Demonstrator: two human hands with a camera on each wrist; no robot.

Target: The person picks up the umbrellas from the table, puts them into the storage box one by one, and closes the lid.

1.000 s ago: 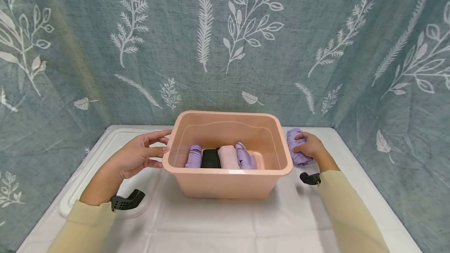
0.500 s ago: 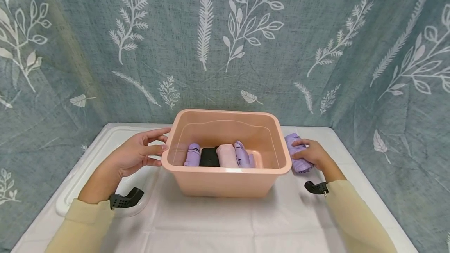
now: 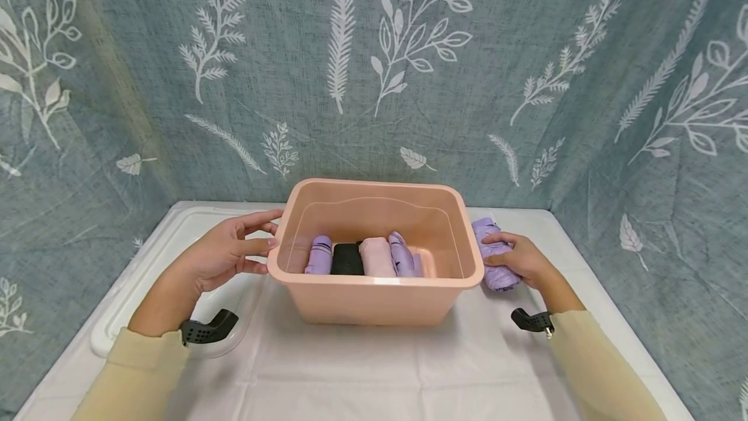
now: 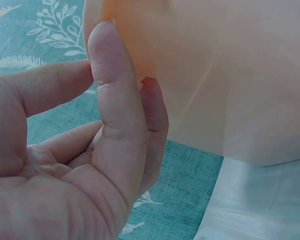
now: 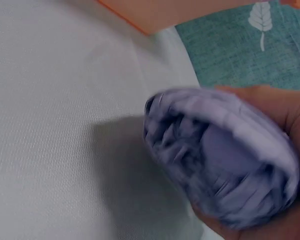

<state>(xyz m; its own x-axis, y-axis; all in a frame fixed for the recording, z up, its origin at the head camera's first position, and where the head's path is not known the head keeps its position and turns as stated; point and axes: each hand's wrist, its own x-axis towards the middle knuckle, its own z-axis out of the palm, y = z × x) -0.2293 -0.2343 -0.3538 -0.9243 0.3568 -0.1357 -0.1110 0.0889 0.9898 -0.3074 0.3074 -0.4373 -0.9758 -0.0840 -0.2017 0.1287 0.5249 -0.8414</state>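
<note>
A peach plastic bin (image 3: 374, 301) stands mid-table in the head view. My left hand (image 3: 224, 253) rests its fingertips against the bin's left side near the rim; the left wrist view has the fingers (image 4: 112, 85) touching the outer wall. To the right of the bin, my right hand (image 3: 523, 258) grips a purple bundle that looks like a folded compact umbrella (image 3: 497, 271). Its gathered, pleated end (image 5: 220, 160) faces the right wrist camera, above a shadow on the tabletop. Inside the bin lie similar rolls: purple (image 3: 319, 255), black (image 3: 347, 259), pink (image 3: 378, 257) and another purple (image 3: 403, 255).
A white lid (image 3: 140, 297) lies flat on the left of the table, under my left forearm. White cloth (image 3: 350, 369) covers the table. A green leaf-patterned curtain (image 3: 315, 83) closes off the back and both sides. In the bin, bare floor shows at the right end.
My right hand has shifted slightly toward me and to the right, with the purple umbrella turning in its grip. The left hand keeps its place on the bin.
</note>
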